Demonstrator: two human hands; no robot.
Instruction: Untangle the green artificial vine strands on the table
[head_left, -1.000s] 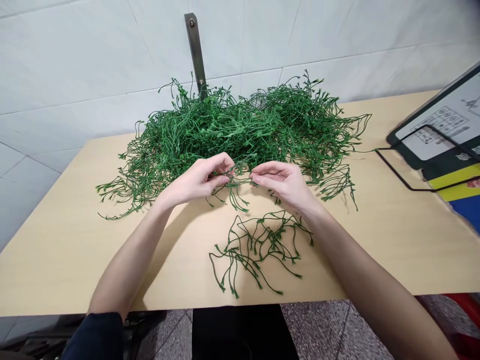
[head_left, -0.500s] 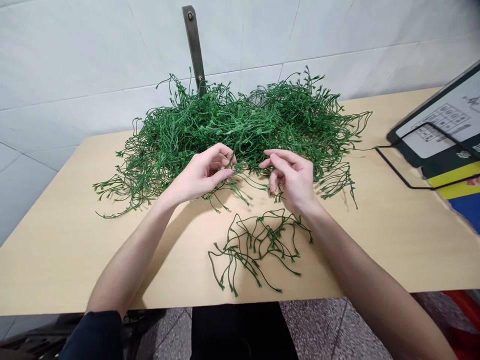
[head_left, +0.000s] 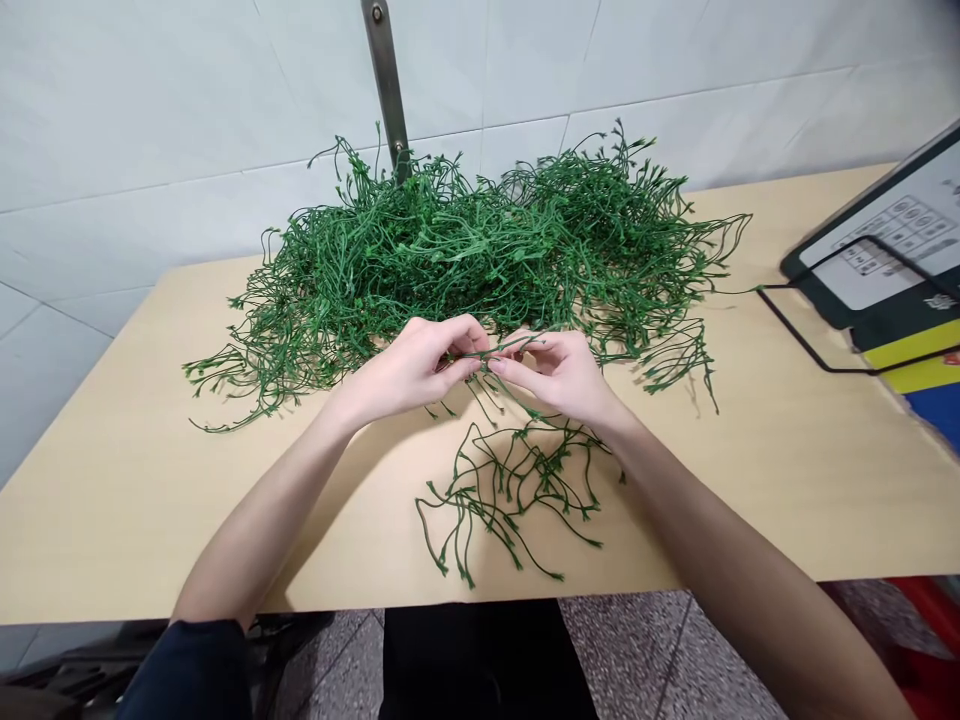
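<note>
My left hand (head_left: 424,368) pinches a thin green plastic plant stem (head_left: 486,354) between thumb and fingers. The fingertips of my right hand (head_left: 559,372) meet it there, closed on the same stem. Part of the stem is hidden by the fingers. Behind both hands spreads a large tangled heap of green artificial stems (head_left: 465,240) with small tufted tips. Nearer to me, below the hands, lies a smaller loose group of darker green stems (head_left: 517,490) on the table.
The light wood table (head_left: 135,480) stands against a tiled wall (head_left: 187,120). A metal bracket (head_left: 386,85) rises behind the heap. To the right are a black wire frame (head_left: 799,335) and a printed board (head_left: 862,250). The table's front edge is close to my body.
My right hand has moved left to meet my left hand and closed its fingers on the stem. My left hand has come slightly down and right.
</note>
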